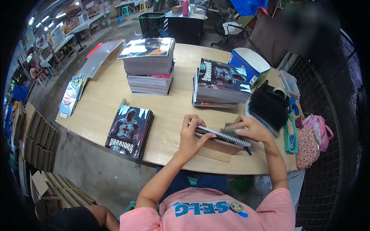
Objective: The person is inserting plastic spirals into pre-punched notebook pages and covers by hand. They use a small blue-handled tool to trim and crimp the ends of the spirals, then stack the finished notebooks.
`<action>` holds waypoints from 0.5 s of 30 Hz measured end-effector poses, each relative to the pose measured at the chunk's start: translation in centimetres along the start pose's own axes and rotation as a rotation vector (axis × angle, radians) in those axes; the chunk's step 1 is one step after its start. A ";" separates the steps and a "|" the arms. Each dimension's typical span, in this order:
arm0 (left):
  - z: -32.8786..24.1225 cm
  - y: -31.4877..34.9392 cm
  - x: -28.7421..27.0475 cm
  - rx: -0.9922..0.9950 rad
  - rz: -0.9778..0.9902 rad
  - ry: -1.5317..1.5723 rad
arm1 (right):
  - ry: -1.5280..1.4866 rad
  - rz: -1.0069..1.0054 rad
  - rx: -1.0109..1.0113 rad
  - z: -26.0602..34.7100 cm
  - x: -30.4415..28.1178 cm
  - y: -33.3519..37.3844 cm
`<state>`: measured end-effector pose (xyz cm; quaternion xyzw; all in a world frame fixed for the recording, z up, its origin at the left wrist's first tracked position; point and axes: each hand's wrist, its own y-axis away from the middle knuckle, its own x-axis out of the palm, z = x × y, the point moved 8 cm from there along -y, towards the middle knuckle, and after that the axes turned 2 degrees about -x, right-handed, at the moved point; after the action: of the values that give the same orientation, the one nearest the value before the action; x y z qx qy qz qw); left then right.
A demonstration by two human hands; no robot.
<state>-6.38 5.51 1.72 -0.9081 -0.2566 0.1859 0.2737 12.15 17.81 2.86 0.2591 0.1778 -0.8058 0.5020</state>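
At the table's near edge my left hand point(192, 138) grips a notebook point(213, 133) on edge, its bound side up, thumb in front and fingers behind. A wire coil point(266, 149) runs along that side and sticks out past its right end. My right hand point(251, 128) is over the coil, fingers bent around a dark green thing point(232, 131) that is blurred by motion. Below the notebook stands a brown block point(217, 147) on a flat wooden piece point(214, 154). To the left lies a small pile of coil-bound notebooks point(127, 131) with a hooded knight cover.
Behind stand a tall stack of books point(148, 67) and a stack of knight-cover notebooks point(221, 84). A blue and white box point(250, 65), black coils point(267, 107) and a teal basket point(290, 134) line the right side. Plastic sheets point(100, 57) lie far left. Someone's arm point(102, 215) shows lower left.
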 end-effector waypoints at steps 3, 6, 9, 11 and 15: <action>-0.5 -0.4 0.2 0.030 0.006 -0.021 | 0.015 -0.177 0.121 -2.6 -1.6 0.2; -0.4 0.0 0.2 0.030 0.021 -0.033 | -0.234 0.075 -0.132 0.4 0.9 -1.0; -0.5 -0.2 -0.1 0.033 0.031 -0.021 | -0.034 -0.077 0.044 -0.8 0.4 -2.2; -0.2 -0.2 0.2 -0.006 0.057 0.016 | -0.029 -0.113 0.041 -1.4 -0.1 -2.5; -0.1 -0.1 -0.1 0.019 0.050 -0.011 | 0.502 -0.100 0.051 0.7 1.2 -4.1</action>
<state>-6.52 5.49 1.87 -0.9106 -0.2335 0.1999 0.2761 7.90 18.39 2.82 0.4546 0.2889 -0.7442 0.3951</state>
